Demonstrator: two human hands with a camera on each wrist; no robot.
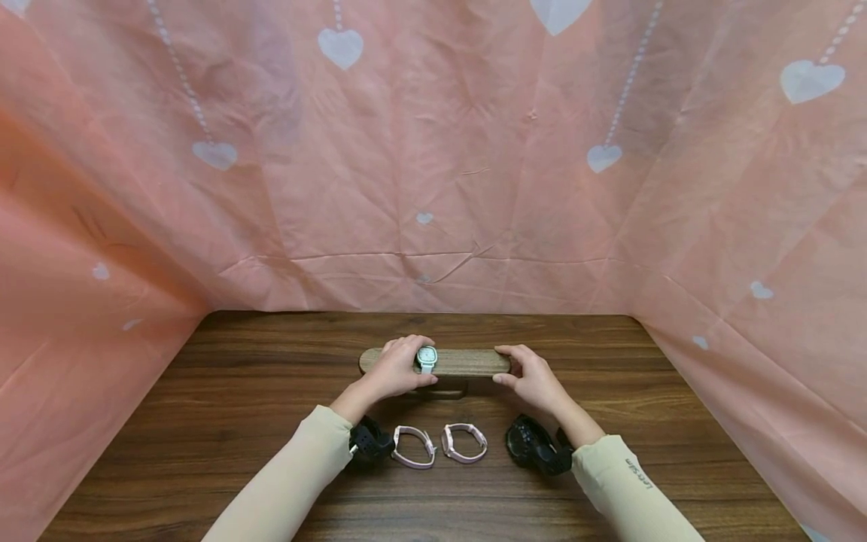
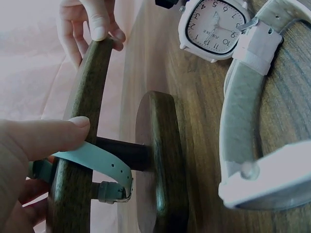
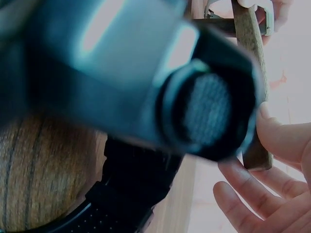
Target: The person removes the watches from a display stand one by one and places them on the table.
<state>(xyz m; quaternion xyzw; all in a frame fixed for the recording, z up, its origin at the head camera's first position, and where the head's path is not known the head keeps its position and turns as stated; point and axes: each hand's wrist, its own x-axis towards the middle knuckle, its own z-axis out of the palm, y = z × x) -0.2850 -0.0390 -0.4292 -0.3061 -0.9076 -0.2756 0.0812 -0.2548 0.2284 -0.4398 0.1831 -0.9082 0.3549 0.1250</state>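
Note:
A mint-green wristwatch [image 1: 427, 357] is looped around the long wooden bar of a watch stand [image 1: 467, 363], left of the bar's middle. My left hand [image 1: 396, 369] holds the watch at the bar, thumb along the near side and fingers over the far side. From the left wrist view, the watch's strap [image 2: 104, 162] hangs buckled beneath the bar, with the thumb on its upper part. My right hand [image 1: 531, 376] grips the bar's right end between thumb and fingers. Below the bar, a post joins it to a rounded wooden base [image 2: 160, 160].
Two pale pink watches [image 1: 415, 448] [image 1: 464, 444] stand on the wooden table [image 1: 271, 421] in front of the stand. A bulky black watch [image 1: 523, 440] lies by my right wrist, large and blurred in the right wrist view. Pink curtain [image 1: 433, 188] encloses the table's back and sides.

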